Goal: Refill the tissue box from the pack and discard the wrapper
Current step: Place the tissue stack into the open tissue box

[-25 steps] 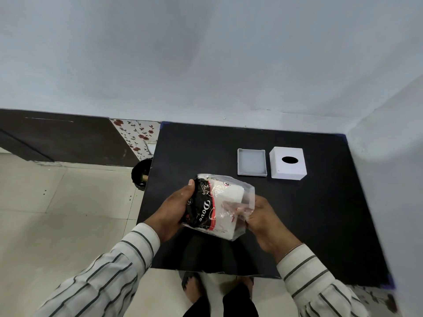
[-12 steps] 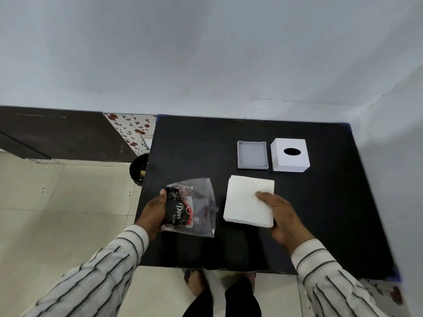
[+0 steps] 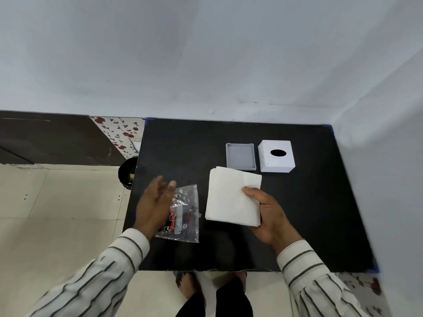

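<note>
A white stack of tissues [image 3: 231, 197] is held in my right hand [image 3: 269, 213], thumb on top, just above the black table [image 3: 297, 213]. The empty clear wrapper [image 3: 184, 216] with black and red print lies flat on the table at the left. My left hand [image 3: 153, 202] hovers over its left edge with the fingers spread, holding nothing. At the back stand the white tissue box cover [image 3: 277, 156] with its oval slot up and, left of it, the shallow grey box base [image 3: 240, 156], open side up.
A round black bin [image 3: 127, 171] sits on the tiled floor beside the table's left edge. Walls close off the table at the back and right. My feet show under the front edge.
My right hand drew the tissue stack out of the wrapper and lifted it toward the box base. My left hand laid the wrapper down and let go.
</note>
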